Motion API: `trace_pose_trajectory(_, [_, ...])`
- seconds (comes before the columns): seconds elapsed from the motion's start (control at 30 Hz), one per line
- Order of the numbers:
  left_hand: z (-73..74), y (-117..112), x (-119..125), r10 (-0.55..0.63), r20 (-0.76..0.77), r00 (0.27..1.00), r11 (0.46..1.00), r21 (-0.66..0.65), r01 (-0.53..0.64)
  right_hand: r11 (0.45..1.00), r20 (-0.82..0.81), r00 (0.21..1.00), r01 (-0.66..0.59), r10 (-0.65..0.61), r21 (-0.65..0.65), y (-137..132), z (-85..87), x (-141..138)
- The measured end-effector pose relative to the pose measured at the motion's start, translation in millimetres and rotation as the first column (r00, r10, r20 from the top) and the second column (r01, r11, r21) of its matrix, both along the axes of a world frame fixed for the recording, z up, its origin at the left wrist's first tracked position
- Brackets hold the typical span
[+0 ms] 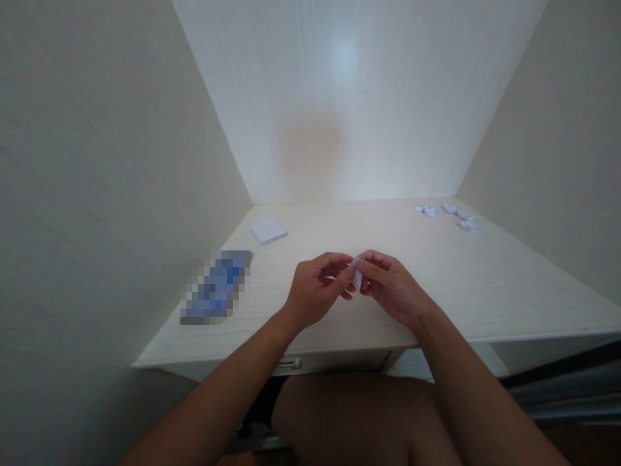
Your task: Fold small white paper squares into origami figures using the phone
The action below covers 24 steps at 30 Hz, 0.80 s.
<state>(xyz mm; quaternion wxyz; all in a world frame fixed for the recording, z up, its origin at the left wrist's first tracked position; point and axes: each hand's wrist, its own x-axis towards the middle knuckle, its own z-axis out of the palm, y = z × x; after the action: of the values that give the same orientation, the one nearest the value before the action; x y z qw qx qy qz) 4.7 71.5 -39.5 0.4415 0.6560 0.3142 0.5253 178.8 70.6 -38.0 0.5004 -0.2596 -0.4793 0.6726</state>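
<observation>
A small folded piece of white paper point(356, 275) is held between both hands, just above the pale wooden desk point(436, 291). My left hand point(317, 291) pinches its left side with curled fingers. From the right, my right hand point(391, 288) pinches the same paper, fingertips meeting those of the left hand.
A small stack of white paper squares point(268, 230) lies at the back left of the desk. A blurred blue-and-grey flat object point(217, 288) lies near the left wall. Several small folded white paper pieces point(451, 215) sit at the back right. Walls close in on three sides.
</observation>
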Motion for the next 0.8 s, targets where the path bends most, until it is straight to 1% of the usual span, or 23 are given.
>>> trace_pose_trajectory(0.23, [6.1,-3.3,0.6,0.026,-0.072,0.997,1.0,0.004,-0.026,0.999,0.052,0.998,0.037,-0.038,0.014,-0.6,1.6,-0.8])
trace_pose_trajectory(0.37, [9.0,-4.6,1.1,0.066,-0.105,0.992,0.998,0.022,-0.064,0.992,0.141,0.983,0.103,-0.113,0.076,0.2,0.7,-0.3])
trace_pose_trajectory(0.6, [8.3,-3.3,0.8,0.114,-0.148,0.982,0.993,0.052,-0.107,0.94,0.303,0.902,0.238,-0.307,0.245,-3.4,10.1,-3.2])
trace_pose_trajectory(0.7, [5.8,-2.0,-0.5,0.126,-0.173,0.977,0.99,0.082,-0.113,0.916,0.347,0.866,0.259,-0.36,0.306,-5.0,13.3,-5.0])
trace_pose_trajectory(0.8, [3.0,-0.7,-1.6,0.167,-0.229,0.959,0.981,0.132,-0.139,0.894,0.385,0.829,0.274,-0.406,0.354,-5.8,14.2,-5.8])
